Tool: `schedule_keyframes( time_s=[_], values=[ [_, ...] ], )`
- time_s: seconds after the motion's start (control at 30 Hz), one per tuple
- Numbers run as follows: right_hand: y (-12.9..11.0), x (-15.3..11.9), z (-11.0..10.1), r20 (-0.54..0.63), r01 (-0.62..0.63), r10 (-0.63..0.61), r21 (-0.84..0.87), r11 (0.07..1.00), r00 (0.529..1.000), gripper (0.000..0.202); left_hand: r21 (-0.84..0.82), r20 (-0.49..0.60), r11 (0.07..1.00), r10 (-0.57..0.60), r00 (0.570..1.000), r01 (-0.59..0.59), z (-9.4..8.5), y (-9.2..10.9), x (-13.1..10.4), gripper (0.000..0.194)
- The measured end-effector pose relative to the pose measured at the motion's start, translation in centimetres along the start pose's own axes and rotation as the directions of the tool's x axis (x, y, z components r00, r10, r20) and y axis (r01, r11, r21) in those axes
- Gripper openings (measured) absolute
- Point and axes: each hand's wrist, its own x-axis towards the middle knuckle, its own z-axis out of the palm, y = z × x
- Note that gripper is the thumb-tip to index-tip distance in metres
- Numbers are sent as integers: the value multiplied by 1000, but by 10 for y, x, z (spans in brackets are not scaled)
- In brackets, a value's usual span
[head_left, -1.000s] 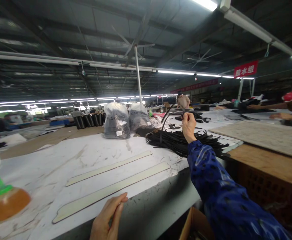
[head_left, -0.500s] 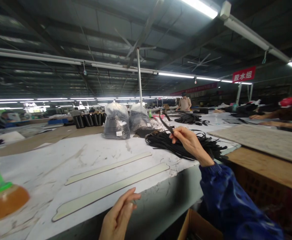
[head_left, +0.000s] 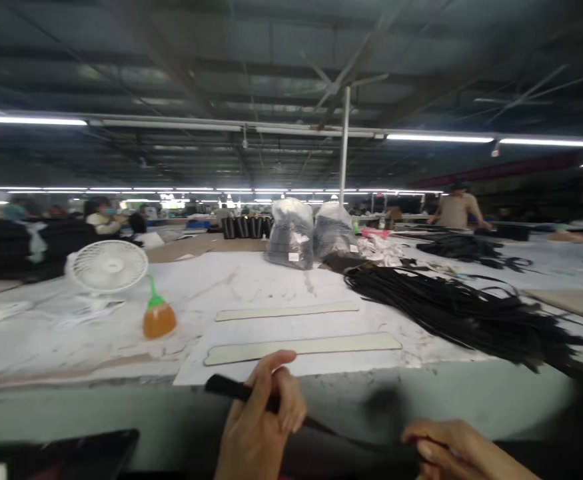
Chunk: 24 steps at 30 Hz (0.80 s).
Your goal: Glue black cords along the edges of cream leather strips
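My left hand (head_left: 264,417), at the bottom middle near the table edge, is closed on a black strip (head_left: 228,387) whose end sticks out to the left. The strip runs right, blurred, to my right hand (head_left: 454,447), whose fingers are pinched on its other part. Beyond my left hand, two long pale pieces with dark outlines lie on the white sheet: a wider near one (head_left: 341,344) and a narrower far one (head_left: 286,311). A large pile of black strips (head_left: 451,310) lies on the table at the right.
A white fan (head_left: 108,267) and an orange bottle with a green spout (head_left: 159,320) stand at the left. Two filled plastic bags (head_left: 291,233) stand at the back. A dark flat object (head_left: 71,453) is at the lower left. A person (head_left: 458,208) stands far right.
My right hand has moved from the strip pile down to the near edge with a black strip. My left hand has closed on that strip. The view has turned left, bringing the whole fan in.
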Motion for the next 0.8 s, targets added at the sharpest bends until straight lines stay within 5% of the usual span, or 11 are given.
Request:
schedule_keyframes(
  time_s=[0.13, 0.33, 0.5, 0.67, 0.8],
  values=[
    [-37, 37, 23, 93, 39, -36, -29, 999, 995, 37, 46, -150, 998, -29, 988, 36, 11, -22, 12, 38],
    [-94, 83, 77, 30, 249, -248, -33, 968, 968, 20, 545, -140, 835, 0, 990, 77, 6, -27, 5, 46],
    [-84, 88, 83, -16, 294, -300, -158, 943, 954, 29, 775, -132, 631, 183, 974, -13, -19, -10, -3, 35],
    [-68, 92, 82, 42, 337, -338, -251, 907, 940, 26, 630, -253, 770, 78, 964, 103, -37, -6, -17, 33],
    [-75, 100, 89, 120, 338, -320, -202, 919, 940, 30, 643, -213, 760, 62, 975, 92, -42, -7, -20, 40]
  ],
)
